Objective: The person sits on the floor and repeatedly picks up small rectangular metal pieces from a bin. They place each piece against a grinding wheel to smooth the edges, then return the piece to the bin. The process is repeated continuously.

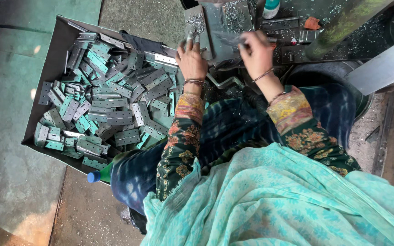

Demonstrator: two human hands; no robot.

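Head view: cardboard tray heaped with metal hinges; left hand and right hand gripping metal pieces at surface.

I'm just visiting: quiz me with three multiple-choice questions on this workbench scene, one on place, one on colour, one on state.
1. Where is the tray of hinges?
A. on the person's left
B. on their right
C. behind them

2. What colour is the bottle cap by the knee?
A. red
B. blue
C. yellow

3. What are the hands doing?
A. resting in the lap
B. both raised at the metal fixture
C. holding the bottle

Key: 1 A, the tray lies beside the left hand. 2 B, the cap is blue. 3 B, left and right hand reach the fixture.
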